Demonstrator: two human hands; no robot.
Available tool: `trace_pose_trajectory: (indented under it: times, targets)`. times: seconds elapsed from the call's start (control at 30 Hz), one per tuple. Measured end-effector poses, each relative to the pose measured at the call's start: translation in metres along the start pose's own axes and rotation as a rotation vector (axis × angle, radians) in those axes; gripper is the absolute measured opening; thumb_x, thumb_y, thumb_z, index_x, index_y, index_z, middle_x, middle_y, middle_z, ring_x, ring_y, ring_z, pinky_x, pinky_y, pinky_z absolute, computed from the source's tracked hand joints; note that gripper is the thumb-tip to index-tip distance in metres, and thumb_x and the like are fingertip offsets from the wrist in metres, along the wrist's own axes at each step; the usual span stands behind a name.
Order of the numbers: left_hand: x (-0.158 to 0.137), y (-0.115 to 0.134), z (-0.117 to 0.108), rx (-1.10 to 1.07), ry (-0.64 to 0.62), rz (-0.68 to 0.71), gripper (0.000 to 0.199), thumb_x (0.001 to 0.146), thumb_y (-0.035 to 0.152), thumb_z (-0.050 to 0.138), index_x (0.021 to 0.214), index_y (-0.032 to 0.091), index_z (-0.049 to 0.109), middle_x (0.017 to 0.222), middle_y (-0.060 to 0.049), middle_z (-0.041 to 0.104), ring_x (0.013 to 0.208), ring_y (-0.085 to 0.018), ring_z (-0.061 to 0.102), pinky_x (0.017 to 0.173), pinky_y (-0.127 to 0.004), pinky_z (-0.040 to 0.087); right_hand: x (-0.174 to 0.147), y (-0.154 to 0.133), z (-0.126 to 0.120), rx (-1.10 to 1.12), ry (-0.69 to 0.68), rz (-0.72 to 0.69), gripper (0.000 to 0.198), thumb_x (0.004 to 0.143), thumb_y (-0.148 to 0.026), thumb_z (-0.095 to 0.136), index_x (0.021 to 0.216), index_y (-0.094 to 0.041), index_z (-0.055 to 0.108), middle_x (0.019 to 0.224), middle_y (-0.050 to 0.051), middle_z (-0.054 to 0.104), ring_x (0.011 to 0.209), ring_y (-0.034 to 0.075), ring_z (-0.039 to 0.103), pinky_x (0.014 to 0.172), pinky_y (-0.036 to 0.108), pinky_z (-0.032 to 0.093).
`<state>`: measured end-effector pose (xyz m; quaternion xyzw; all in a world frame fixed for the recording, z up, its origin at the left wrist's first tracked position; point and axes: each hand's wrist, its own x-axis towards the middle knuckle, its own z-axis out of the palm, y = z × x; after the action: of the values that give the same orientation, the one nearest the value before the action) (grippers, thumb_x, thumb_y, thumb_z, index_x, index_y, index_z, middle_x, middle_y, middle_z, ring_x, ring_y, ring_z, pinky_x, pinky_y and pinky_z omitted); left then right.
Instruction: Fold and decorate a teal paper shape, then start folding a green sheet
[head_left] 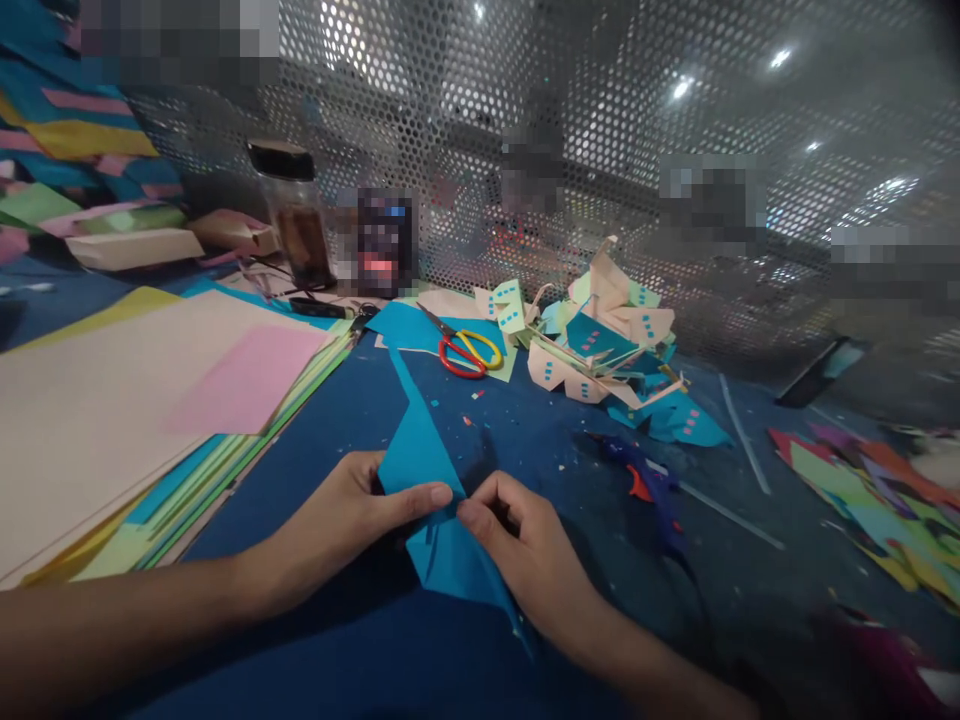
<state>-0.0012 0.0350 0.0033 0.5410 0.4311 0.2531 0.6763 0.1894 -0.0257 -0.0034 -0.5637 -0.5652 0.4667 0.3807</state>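
Observation:
Both hands hold a folded piece of blue paper (420, 440) above the blue table. My left hand (360, 505) grips its left side, with the thumb lying flat across the front and the fingers behind. At the right edge my right hand (529, 545) pinches the paper between thumb and curled fingers. One narrow strip of the paper points up and away, while a wider folded part hangs below the hands. Scissors (471, 352) with red and yellow handles lie beyond the paper. To the right of my right hand rests a blue glue gun (649, 485).
A stack of coloured paper sheets (112, 400) covers the left side. Folded paper pieces (615, 350) with small coloured squares are heaped at the back. Behind stand a lidded bottle (300, 215), a phone (385, 245) and a perforated metal panel (450, 120). Colourful paper scraps (877, 500) lie right.

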Motion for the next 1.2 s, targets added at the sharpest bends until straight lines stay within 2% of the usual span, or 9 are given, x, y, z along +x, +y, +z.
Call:
trace_pose_trajectory:
  times: [0.17, 0.33, 0.43, 0.53, 0.73, 0.83, 1.0, 1.2]
  targets:
    - [-0.0008, 0.0005, -0.0005, -0.022, 0.023, -0.035, 0.038, 0.070, 0.050, 0.083, 0.069, 0.016, 0.068, 0.071, -0.003, 0.070, 0.063, -0.018, 0.063, 0.058, -0.027, 0.053, 0.0019, -0.0012, -0.0005, 0.012, -0.041, -0.018, 0.034, 0.094, -0.048, 0.059, 0.076, -0.020, 0.054, 0.064, -0.006, 0.045, 0.060, 0.010, 0.041, 0.055, 0.024, 0.032]
    - [-0.0011, 0.0008, -0.0003, -0.020, 0.097, -0.002, 0.038, 0.075, 0.052, 0.079, 0.068, 0.016, 0.067, 0.065, -0.003, 0.069, 0.058, -0.018, 0.063, 0.057, -0.029, 0.054, 0.0024, -0.0017, -0.0019, -0.011, -0.055, -0.038, 0.031, 0.094, -0.044, 0.059, 0.075, -0.020, 0.054, 0.063, -0.006, 0.046, 0.059, 0.010, 0.042, 0.054, 0.024, 0.031]
    - [-0.0015, 0.0030, 0.0011, 0.037, 0.073, 0.035, 0.034, 0.073, 0.049, 0.079, 0.073, 0.017, 0.070, 0.068, -0.003, 0.070, 0.061, -0.019, 0.065, 0.058, -0.029, 0.054, 0.0023, -0.0031, -0.0005, 0.009, -0.011, -0.047, 0.030, 0.094, -0.040, 0.059, 0.073, -0.020, 0.052, 0.063, -0.006, 0.044, 0.059, 0.010, 0.040, 0.054, 0.023, 0.031]
    - [-0.0024, 0.0059, 0.0027, 0.062, 0.064, 0.069, 0.031, 0.068, 0.045, 0.082, 0.080, 0.019, 0.071, 0.072, -0.002, 0.072, 0.066, -0.020, 0.066, 0.060, -0.029, 0.055, 0.0026, -0.0042, 0.0013, 0.037, -0.021, -0.049, 0.031, 0.095, -0.042, 0.059, 0.074, -0.020, 0.051, 0.063, -0.006, 0.043, 0.059, 0.010, 0.039, 0.053, 0.023, 0.031]
    - [-0.0015, 0.0085, 0.0027, 0.017, 0.079, 0.018, 0.035, 0.072, 0.047, 0.078, 0.066, 0.017, 0.061, 0.059, 0.002, 0.060, 0.052, -0.013, 0.054, 0.052, -0.024, 0.048, 0.0040, -0.0023, 0.0003, 0.048, -0.035, -0.063, 0.034, 0.096, -0.044, 0.058, 0.073, -0.020, 0.050, 0.062, -0.006, 0.039, 0.058, 0.009, 0.036, 0.053, 0.023, 0.029]
    - [-0.0002, 0.0085, 0.0033, -0.012, 0.080, 0.023, 0.037, 0.072, 0.048, 0.078, 0.064, 0.018, 0.057, 0.059, 0.003, 0.056, 0.052, -0.012, 0.051, 0.051, -0.023, 0.044, 0.0037, -0.0007, 0.0008, 0.048, -0.039, -0.073, 0.033, 0.097, -0.042, 0.057, 0.074, -0.020, 0.051, 0.062, -0.006, 0.042, 0.057, 0.009, 0.040, 0.053, 0.023, 0.032]
    - [0.0007, 0.0073, 0.0049, -0.017, 0.124, 0.107, 0.036, 0.064, 0.041, 0.085, 0.073, 0.019, 0.057, 0.067, 0.004, 0.059, 0.061, -0.012, 0.053, 0.057, -0.023, 0.046, 0.0028, -0.0002, 0.0034, 0.061, -0.049, -0.080, 0.032, 0.096, -0.044, 0.058, 0.075, -0.020, 0.052, 0.060, -0.006, 0.047, 0.055, 0.009, 0.048, 0.052, 0.022, 0.036]
    - [0.0019, 0.0051, 0.0030, -0.026, 0.102, 0.055, 0.035, 0.073, 0.047, 0.079, 0.077, 0.018, 0.060, 0.070, 0.001, 0.062, 0.062, -0.014, 0.056, 0.055, -0.024, 0.046, 0.0034, 0.0008, 0.0038, 0.093, -0.052, -0.032, 0.031, 0.096, -0.044, 0.058, 0.078, -0.020, 0.056, 0.065, -0.003, 0.059, 0.060, 0.011, 0.058, 0.060, 0.024, 0.046]
